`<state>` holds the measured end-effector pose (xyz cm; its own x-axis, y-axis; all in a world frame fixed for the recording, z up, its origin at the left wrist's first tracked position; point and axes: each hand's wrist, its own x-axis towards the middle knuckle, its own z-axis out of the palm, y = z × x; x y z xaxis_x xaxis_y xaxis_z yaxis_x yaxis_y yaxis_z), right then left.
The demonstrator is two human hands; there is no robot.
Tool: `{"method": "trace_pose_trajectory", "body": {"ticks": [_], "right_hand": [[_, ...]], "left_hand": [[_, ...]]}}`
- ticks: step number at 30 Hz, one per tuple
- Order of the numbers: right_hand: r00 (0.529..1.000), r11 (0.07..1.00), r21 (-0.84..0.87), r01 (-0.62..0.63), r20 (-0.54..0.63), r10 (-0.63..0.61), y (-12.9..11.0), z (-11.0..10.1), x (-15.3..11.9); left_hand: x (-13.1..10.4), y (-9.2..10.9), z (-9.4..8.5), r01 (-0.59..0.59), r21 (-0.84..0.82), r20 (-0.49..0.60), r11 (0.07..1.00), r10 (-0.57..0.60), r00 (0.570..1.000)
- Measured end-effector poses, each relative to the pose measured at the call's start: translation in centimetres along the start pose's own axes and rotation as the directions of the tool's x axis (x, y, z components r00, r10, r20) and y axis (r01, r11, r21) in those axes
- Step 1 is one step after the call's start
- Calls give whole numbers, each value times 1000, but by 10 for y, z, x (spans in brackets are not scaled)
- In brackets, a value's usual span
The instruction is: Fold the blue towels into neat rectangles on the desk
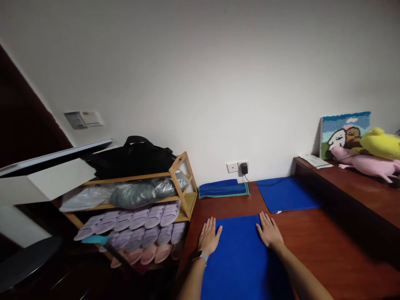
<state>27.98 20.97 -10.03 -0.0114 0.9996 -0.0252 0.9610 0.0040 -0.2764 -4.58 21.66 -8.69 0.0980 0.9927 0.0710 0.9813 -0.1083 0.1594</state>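
A blue cloth (237, 258) lies spread on the reddish-brown wooden table (331, 250), its near part running out of the bottom of the view. My left hand (209, 238) rests flat on the cloth's far left corner, fingers stretched out, with a watch on the wrist. On the far right corner lies my right hand (269, 231), also flat with its fingers extended. Neither hand grips anything. Behind them, a folded blue cloth with a green edge (223, 189) sits against the wall. Another blue cloth (286, 195) lies flat at the back right, a small white tag on its near edge.
Left of the table stands a wooden rack (183, 187) with several slippers (146, 216) and a black bag (134, 158) on top. A plugged-in charger (244, 168) trails a cable. On the raised right surface are a pink plush toy (368, 162), a yellow plush (381, 143) and a picture (331, 129).
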Motion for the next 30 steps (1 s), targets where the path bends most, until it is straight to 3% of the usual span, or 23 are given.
{"method": "trace_pose_trajectory", "body": {"ticks": [5, 8, 11, 14, 16, 19, 21, 23, 25, 30], "right_hand": [[1000, 999, 44, 14, -16, -13, -2, -4, -1], [1000, 997, 71, 14, -23, -13, -3, -6, -1], [999, 995, 94, 17, -37, -14, -3, -8, -1], [999, 997, 77, 25, -33, -23, -1, -7, -1], [999, 998, 43, 54, -10, -54, 1, -6, -1], [995, 996, 9, 94, 23, -94, 2, -7, 0], [997, 997, 16, 71, 18, -71, 1, -9, 0], [999, 999, 33, 32, 3, -32, -2, -11, -1], [1000, 999, 47, 10, -3, -10, -4, -13, -2], [1000, 999, 35, 5, 11, -5, -3, -12, -3]], "left_hand": [[6, -2, -10, 7, 64, 55, 998, -11, 998], [12, 17, -19, -2, 100, 4, 995, 2, 1000], [17, 69, -15, -115, 58, -60, 992, 119, 991], [20, 139, 5, -311, -50, -12, 949, 311, 950], [21, 179, 21, -364, -128, 11, 923, 368, 930], [20, 206, 33, -352, -197, 40, 915, 366, 930], [17, 199, 30, -334, -184, 60, 924, 350, 935], [14, 172, 21, -307, -147, 77, 941, 320, 944], [10, 131, 10, -244, -112, 90, 963, 255, 963], [-5, 7, -9, 10, -3, 64, 1000, -10, 998]]}}
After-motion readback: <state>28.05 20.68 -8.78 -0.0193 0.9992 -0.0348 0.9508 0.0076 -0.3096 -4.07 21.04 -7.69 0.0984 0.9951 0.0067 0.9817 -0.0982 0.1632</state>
